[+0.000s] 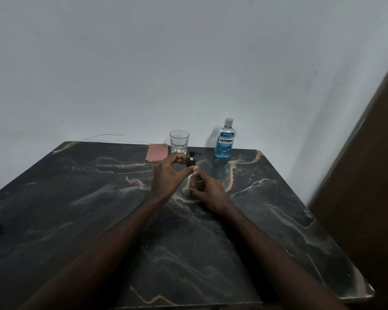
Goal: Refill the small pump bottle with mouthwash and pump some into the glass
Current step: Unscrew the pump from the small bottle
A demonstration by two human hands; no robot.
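Centrally on the dark marbled tabletop [76, 220], the right hand [207, 190] grips the small clear pump bottle [189, 182] upright, while the left hand [168, 173] pinches its black pump head [191, 161]. Behind stand an empty glass [179, 142], a pink cloth [156, 152] and the blue mouthwash bottle [225, 139], capped.

My left grip [169, 173] pinches the black pump head [191, 161] of the small clear pump bottle [190, 183], while my right grip [207, 190] wraps its body on the dark marble surface [87, 209]. Beyond stand the empty glass [179, 142], mouthwash bottle [225, 138] and pink cloth [156, 152].
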